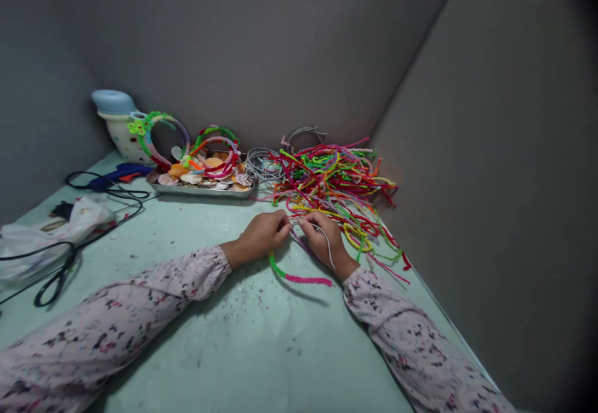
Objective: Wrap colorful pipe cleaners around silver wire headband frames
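Note:
My left hand (pixel 264 235) is closed in a pinch, holding a wire wrapped in coloured pipe cleaner. Below that palm curves a green and pink pipe cleaner length (pixel 306 280), its pink end pointing right above the table. Close on the right, my right hand (pixel 326 242) also pinches, its fingertips almost touching the left ones. A bare whitish wire (pixel 329 246) bends out over the back of the right hand. Between the hands a purple pipe cleaner (pixel 300 240) slants down. The exact grip at the fingertips is too small to make out.
Behind the hands lies a heap of coloured pipe cleaners (pixel 334 179) beside coiled grey wire (pixel 264 162). A metal tray (pixel 205 193) holds shells and wrapped hoops. A blue-lidded container (pixel 122 129), black cable (pixel 109 190) and plastic bag (pixel 32 242) stand left. Walls border the table (pixel 261 351).

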`<state>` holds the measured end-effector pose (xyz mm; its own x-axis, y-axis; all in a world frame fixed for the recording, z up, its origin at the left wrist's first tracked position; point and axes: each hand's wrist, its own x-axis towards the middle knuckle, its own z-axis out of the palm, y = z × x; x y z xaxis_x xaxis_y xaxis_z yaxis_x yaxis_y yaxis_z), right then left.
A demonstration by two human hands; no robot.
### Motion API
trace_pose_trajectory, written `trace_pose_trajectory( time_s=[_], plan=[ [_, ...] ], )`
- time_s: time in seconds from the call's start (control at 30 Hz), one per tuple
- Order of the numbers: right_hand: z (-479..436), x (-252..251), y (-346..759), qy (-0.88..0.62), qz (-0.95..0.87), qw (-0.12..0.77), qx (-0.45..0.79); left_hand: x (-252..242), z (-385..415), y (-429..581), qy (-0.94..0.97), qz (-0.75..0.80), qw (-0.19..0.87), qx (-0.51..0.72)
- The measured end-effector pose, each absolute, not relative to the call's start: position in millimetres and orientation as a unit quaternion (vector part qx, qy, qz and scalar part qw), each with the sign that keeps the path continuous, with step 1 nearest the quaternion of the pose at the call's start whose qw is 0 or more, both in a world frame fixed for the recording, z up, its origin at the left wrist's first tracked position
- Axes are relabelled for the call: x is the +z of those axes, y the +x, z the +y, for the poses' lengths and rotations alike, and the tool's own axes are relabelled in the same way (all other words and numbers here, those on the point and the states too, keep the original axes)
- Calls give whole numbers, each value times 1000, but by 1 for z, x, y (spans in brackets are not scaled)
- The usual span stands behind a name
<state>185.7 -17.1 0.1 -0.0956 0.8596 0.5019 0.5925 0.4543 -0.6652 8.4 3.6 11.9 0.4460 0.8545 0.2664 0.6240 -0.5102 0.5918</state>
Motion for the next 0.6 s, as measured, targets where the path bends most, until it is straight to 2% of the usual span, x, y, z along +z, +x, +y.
trace_pose_trajectory(
  time_s=[0.17,0.43,0.6],
  plan=[
    [-17,1,186,-503,-725,450,141,12,3,9,829,450,192,271],
    [-16,-1,186,-511,-709,466,134,12,5,7,767,429,353,321],
    [-16,0,185,-512,-711,463,132,13,7,6,761,438,341,336]
  ],
)
